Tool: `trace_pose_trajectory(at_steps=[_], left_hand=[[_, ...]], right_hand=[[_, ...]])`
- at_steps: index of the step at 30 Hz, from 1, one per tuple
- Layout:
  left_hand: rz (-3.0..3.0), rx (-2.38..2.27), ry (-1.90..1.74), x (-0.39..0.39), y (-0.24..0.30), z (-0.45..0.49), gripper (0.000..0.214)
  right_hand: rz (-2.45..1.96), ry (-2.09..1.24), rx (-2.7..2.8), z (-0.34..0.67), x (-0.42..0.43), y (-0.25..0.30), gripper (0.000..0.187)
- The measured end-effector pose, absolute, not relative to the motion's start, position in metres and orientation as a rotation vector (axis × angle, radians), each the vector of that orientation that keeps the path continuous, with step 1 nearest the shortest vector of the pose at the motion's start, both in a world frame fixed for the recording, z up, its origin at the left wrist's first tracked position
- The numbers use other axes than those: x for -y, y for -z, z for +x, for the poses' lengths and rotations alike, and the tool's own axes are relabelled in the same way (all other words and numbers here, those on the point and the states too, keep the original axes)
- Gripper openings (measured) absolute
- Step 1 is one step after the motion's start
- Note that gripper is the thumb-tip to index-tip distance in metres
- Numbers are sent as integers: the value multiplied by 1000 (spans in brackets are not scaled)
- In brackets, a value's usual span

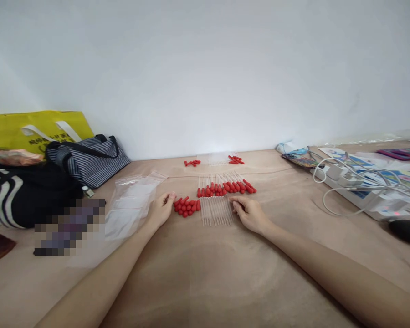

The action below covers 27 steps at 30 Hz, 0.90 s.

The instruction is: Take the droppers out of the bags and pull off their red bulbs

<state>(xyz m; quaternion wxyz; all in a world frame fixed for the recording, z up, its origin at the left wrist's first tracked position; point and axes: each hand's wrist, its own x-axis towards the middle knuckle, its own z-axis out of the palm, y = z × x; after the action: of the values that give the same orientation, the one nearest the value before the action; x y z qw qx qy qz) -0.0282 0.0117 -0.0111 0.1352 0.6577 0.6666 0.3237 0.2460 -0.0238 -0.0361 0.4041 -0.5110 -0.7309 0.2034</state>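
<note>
Pale wall (205,77) is seen across the back, and below it the brown counter (205,282) is taken up by small parts, ranked and piled around the two hands. Just beside the fingertips of the left hand (161,207), a loose heap of red bulbs (187,207) is gathered, kept close, it seems, so that single pieces can be reached easily. The left fingers are curled, thumb and forefinger brought close together; whether anything is pinched there cannot be told. Across to the right hand (251,215): its fingers are bent inward at the edge of the bare tubes (216,214), and again no grip can be confirmed.

Those see-through tubes are laid side by side between the hands, probably so that each can be picked out without tangling. Just beyond them, a row of red-capped tubes (222,187) is lined up, red ends turned toward the hands, perhaps so that the caps can be checked at a glance. Farther off, by the wall, more bare tubes (218,159) are flanked by two small red clusters (192,162) (236,160).

Left of the left hand, flat plastic bags (128,196) are spread within reach; a striped bag (92,164) is parked behind. Well right of the right hand, a power strip (351,196) and a black mouse (408,231) are kept apart, presumably out of the way.
</note>
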Motion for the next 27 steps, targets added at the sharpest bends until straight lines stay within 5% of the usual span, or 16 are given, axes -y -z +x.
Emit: trace_pose_trajectory(at_steps=[27], left_hand=[[1925,-1891,-619,-75,-11,35,27]], right_hand=[[-1125,-294,1811,250,25,39,20]])
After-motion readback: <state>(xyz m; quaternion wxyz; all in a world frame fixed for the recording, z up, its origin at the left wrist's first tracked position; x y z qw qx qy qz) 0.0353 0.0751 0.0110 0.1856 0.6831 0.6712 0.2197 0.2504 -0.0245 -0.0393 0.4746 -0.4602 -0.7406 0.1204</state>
